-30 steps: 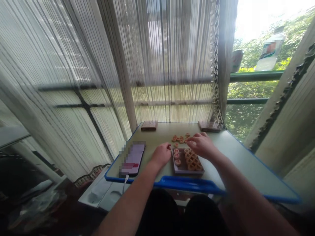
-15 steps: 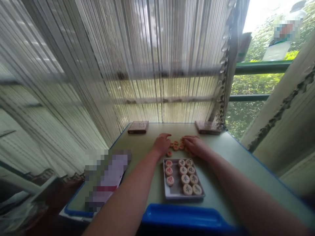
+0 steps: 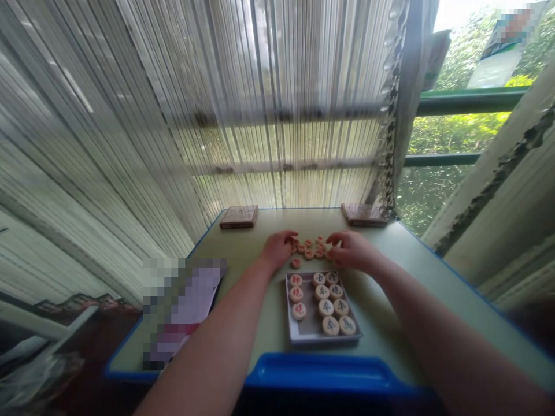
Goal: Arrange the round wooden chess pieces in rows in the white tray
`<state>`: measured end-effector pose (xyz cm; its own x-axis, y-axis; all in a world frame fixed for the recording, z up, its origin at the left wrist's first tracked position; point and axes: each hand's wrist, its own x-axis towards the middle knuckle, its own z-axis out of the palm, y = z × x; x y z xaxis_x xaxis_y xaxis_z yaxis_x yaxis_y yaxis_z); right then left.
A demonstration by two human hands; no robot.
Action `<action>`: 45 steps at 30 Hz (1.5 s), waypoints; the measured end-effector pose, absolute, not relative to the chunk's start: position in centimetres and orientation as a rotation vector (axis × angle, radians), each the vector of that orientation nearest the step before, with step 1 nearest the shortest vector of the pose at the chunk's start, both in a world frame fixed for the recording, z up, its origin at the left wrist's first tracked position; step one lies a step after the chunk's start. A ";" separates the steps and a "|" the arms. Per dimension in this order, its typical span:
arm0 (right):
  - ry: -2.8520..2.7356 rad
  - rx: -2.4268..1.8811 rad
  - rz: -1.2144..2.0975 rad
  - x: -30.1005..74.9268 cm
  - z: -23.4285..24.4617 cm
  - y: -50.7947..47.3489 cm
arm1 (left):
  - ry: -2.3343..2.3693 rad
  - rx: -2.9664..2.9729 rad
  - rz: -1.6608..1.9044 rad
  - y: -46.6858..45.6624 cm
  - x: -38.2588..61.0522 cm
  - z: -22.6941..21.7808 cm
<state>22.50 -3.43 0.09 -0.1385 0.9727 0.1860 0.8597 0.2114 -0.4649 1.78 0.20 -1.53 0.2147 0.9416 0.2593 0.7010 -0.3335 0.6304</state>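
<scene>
Several round wooden chess pieces (image 3: 309, 253) lie loose on the green table (image 3: 403, 277), with one stray piece (image 3: 295, 263) nearer me. My left hand (image 3: 276, 249) rests at their left edge, fingers curled over the nearest pieces. My right hand (image 3: 353, 249) sits at their right edge, fingers bent and touching pieces. Just below them a grey tray (image 3: 309, 335) holds several pieces with red or dark characters in rows. What the fingers grip, if anything, is hidden.
A phone (image 3: 184, 312) lies at the table's left side. Two brown boxes stand at the far edge, one left (image 3: 238, 216) and one right (image 3: 363, 214). A blue rim (image 3: 329, 372) runs along the near edge. Striped curtains (image 3: 217, 115) hang behind the table.
Both hands have moved from the tray to the loose pieces beyond it. The head has moved closer and tilted, so the tray and phone sit lower in view.
</scene>
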 end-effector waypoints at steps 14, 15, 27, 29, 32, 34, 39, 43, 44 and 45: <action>-2.135 -1.759 0.291 22.5 0.3 -4.3 | 1.563 2.282 0.927 -1.0 2.2 -0.8; -2.135 -1.767 0.290 22.5 0.3 -4.3 | 1.560 2.298 0.928 -1.1 2.3 -0.8; -2.154 -1.756 0.229 22.4 0.4 -4.3 | 1.630 2.329 0.704 -1.7 2.3 -0.3; -2.167 -1.747 0.242 22.5 0.2 -4.2 | 1.624 2.328 0.700 -1.6 2.3 -0.3; -2.180 -1.729 0.262 22.6 -0.1 -4.1 | 1.611 2.317 0.714 -1.4 2.3 -0.4; -2.164 -1.707 0.235 22.5 -0.2 -4.1 | 1.605 2.314 0.721 -1.4 2.3 -0.4; -2.161 -1.440 0.166 22.0 -0.6 -4.2 | 1.491 2.407 0.739 -1.6 2.4 -0.3; -2.214 -1.380 0.141 21.8 -1.2 -3.8 | 1.419 2.567 0.640 -1.9 2.4 -0.2; -2.213 -1.391 0.140 21.8 -1.3 -3.8 | 1.417 2.600 0.626 -2.0 2.3 -0.2; -2.212 -1.402 0.139 21.8 -1.3 -3.7 | 1.411 2.628 0.617 -2.0 2.4 -0.1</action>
